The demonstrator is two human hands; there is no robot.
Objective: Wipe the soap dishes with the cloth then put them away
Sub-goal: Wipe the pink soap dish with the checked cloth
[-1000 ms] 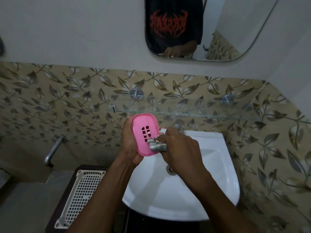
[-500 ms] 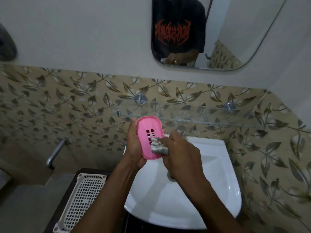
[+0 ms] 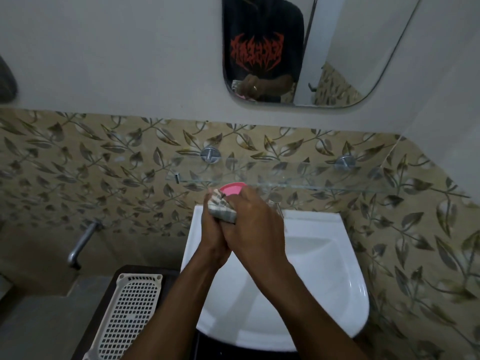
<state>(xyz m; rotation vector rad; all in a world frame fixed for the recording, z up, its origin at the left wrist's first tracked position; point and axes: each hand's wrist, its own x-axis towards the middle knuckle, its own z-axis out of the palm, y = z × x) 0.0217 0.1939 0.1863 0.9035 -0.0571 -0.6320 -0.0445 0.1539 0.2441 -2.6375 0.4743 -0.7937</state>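
Only the top rim of the pink plastic soap dish (image 3: pixel 232 189) shows; the rest is hidden behind the grey checked cloth (image 3: pixel 222 209) and the right hand (image 3: pixel 255 229). The left hand (image 3: pixel 214 239) is largely covered by the right. The white perforated plastic basket (image 3: pixel 127 315) is cut off by the bottom edge.

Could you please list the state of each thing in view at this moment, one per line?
pink soap dish: held above the sink, mostly hidden by hands and cloth
cloth: bunched, pressed against the dish
left hand: closed around the dish
right hand: gripping the cloth
sink: white, bare, no water running
glass shelf: nothing on it
white perforated tray: lying flat beside the sink
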